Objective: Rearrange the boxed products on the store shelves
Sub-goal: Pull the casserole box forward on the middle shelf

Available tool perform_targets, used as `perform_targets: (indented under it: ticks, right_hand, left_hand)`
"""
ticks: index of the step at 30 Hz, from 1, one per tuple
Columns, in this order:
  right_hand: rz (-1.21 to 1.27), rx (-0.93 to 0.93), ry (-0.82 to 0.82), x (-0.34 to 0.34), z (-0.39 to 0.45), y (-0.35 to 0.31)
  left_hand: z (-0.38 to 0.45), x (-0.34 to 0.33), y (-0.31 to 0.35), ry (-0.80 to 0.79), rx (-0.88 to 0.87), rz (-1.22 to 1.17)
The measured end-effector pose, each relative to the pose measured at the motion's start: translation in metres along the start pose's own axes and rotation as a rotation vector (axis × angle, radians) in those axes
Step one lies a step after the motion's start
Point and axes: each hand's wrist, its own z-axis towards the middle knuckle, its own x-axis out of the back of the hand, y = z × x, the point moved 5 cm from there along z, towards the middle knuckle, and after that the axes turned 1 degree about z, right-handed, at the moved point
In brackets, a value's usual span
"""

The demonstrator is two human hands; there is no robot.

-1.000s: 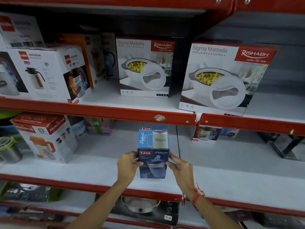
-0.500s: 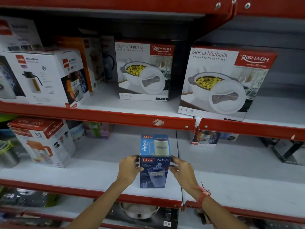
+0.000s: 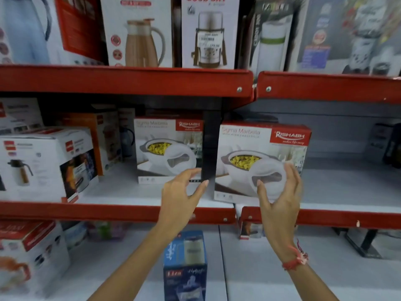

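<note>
Left hand (image 3: 181, 192) and right hand (image 3: 280, 192) empty, fingers spread, raised off small blue Liza carton (image 3: 185, 266), now parked at 6 o'clock; reaching toward white-and-red casserole box (image 3: 260, 161) at 12.

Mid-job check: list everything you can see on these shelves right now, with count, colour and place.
Sigma Marbella casserole boxes: 2, white and red, middle shelf centre; the right one sits nearer the front edge.
Liza box: 1, blue, lower shelf, upright, between the forearms.
Flask boxes: several, white, red and orange, middle shelf left.
Jug and flask boxes: a row, mostly white, top shelf.
Murlidhar box: 1, white and red, lower shelf left.
Shelf edges: red.
Left hand: open, empty.
Right hand: open, before the right casserole box; red wrist thread.
</note>
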Motion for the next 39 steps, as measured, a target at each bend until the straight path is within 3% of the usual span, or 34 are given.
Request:
perform_targets:
  ticks: [5, 8, 11, 14, 20, 29, 39]
  right_hand:
    - [-0.023, -0.197, 0.036, 0.007, 0.038, 0.035]
    - [0.073, -0.311, -0.087, 0.005, 0.051, 0.054]
    - [0.175, -0.331, -0.211, 0.002, 0.056, 0.064]
    - [0.177, -0.286, -0.291, 0.005, 0.059, 0.067]
    - [0.285, -0.243, -0.379, 0.004, 0.052, 0.029]
    - [0.372, -0.215, -0.449, 0.035, 0.017, -0.046]
    - [0.465, -0.216, -0.471, 0.069, -0.018, -0.081]
  left_hand:
    - [0.044, -0.063, -0.017, -0.165, 0.300, -0.299]
    - [0.056, -0.091, -0.027, -0.275, 0.397, -0.398]
    - [0.058, -0.101, -0.033, -0.360, 0.374, -0.355]
    - [0.056, -0.087, -0.034, -0.288, 0.265, -0.214]
    - [0.037, -0.016, -0.029, -0.129, 0.183, -0.156]
    - [-0.021, 0.087, -0.004, -0.054, 0.212, -0.209]
    - [-0.068, 0.130, 0.010, -0.035, 0.281, -0.284]
